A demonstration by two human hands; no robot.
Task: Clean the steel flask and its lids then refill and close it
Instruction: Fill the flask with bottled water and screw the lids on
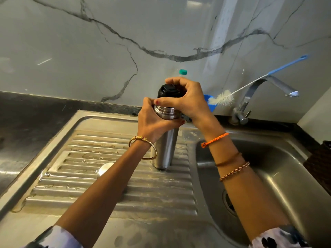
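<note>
Cylindrical steel flask (165, 149), upright on our ribbed, wet drainboard (111, 190): our left hand (152, 120) fingers clamped round its neck, right hand (188, 97) fingers gripping the glossy black lid (167, 91)

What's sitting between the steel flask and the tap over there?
In the head view, behind the right hand, a blue holder with a white bottle brush lies between the steel flask and the tap.
</note>
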